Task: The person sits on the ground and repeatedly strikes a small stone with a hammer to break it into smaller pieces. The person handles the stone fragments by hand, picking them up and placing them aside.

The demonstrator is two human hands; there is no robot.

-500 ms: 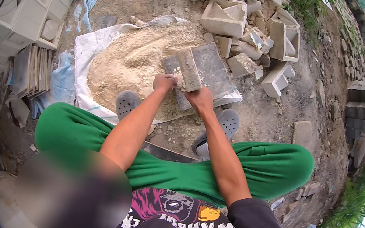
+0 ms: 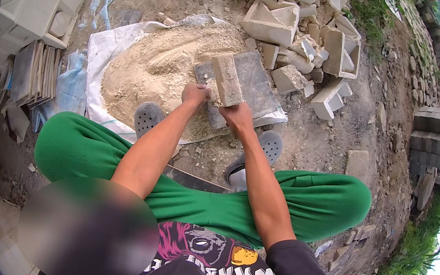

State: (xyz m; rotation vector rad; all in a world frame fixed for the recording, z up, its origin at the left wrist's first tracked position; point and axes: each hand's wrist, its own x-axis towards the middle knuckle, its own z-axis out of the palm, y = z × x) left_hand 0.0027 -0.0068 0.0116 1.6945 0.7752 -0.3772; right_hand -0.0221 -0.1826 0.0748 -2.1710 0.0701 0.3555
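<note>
Head view looks straight down on a seated person in green trousers (image 2: 87,152), and both hands are on a sandy rectangular block (image 2: 227,79): the left hand (image 2: 195,94) has its fingers curled closed against the block's near left corner, the right hand (image 2: 237,116) has its fingers wrapped closed round the near end. That block lies tilted on a dark grey slab (image 2: 254,83), which sits at the right edge of a heap of pale sand (image 2: 151,67) spread over a white woven sheet (image 2: 98,57). Judging from the grip, the thing to get right here is even pressure from both hands, with the block kept flat to the slab, so that it does not rock or slide off toward the sand. Two grey perforated clogs (image 2: 149,118) bracket the work, one on each side of the forearms. The ground is bare dirt (image 2: 332,148) strewn with pebbles. Broken and hollow cast concrete pieces (image 2: 274,23) pile up just beyond the slab, pale moulded blocks (image 2: 35,2) stack up at far left with flat tiles (image 2: 36,73) leaning below them, and dark stacked blocks (image 2: 431,132) stand well apart to the right beside a grassy strip (image 2: 419,252).
</note>
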